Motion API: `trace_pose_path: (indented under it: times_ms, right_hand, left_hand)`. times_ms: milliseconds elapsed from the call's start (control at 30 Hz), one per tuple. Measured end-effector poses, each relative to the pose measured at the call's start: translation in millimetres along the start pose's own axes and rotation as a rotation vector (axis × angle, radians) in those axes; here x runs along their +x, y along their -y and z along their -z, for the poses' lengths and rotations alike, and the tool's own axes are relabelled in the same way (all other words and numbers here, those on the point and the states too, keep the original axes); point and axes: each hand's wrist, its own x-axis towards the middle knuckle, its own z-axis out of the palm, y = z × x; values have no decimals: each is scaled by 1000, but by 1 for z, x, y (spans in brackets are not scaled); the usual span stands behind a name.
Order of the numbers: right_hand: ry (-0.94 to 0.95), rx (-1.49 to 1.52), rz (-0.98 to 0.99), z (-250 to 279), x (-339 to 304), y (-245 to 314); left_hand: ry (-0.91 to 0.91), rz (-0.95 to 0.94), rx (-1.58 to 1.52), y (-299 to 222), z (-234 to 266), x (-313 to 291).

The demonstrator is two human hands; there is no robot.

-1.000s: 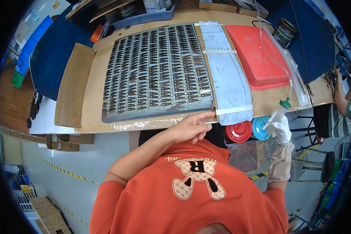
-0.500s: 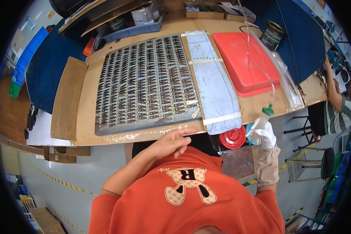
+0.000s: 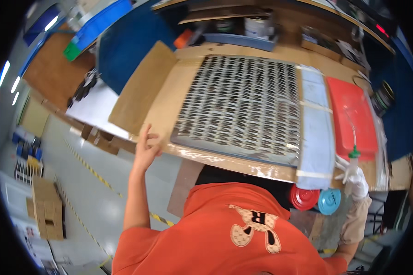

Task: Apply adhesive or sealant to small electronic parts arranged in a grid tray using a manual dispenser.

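My bare left hand (image 3: 146,149) is raised at the left front edge of the bench, fingers apart and nothing in it, beside a cardboard flap (image 3: 144,87). My right hand (image 3: 357,184), in a white glove and a beige sleeve cover, grips a translucent syringe (image 3: 352,168) with a green cap (image 3: 354,153). A thin clear hose (image 3: 352,123) runs up from the cap. In front of me lies a dark-edged sheet (image 3: 229,153) bearing many rows of small dark tapered pieces with light tips. To its right is a blue cloth (image 3: 315,137), held down with tape strips.
A red plastic lid or tray (image 3: 351,117) lies right of the cloth. Below the bench edge are a red lidded bucket (image 3: 304,197) and a blue lidded one (image 3: 329,201). A blue tray with cans (image 3: 241,40) and a dark can (image 3: 383,98) stand farther back.
The view has swung left. My left hand has moved from before my shirt to the bench's left front edge. My right hand still holds the syringe near the right front edge.
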Motion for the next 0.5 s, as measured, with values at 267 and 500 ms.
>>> trace_pose_path:
  times_ms: [267, 500]
  right_hand:
    - [124, 188, -84, -21, 28, 7]
    - [-1, 333, 6, -60, 20, 10]
  left_hand:
    - [390, 222, -331, 8, -14, 10]
    - [95, 273, -501, 12, -30, 14]
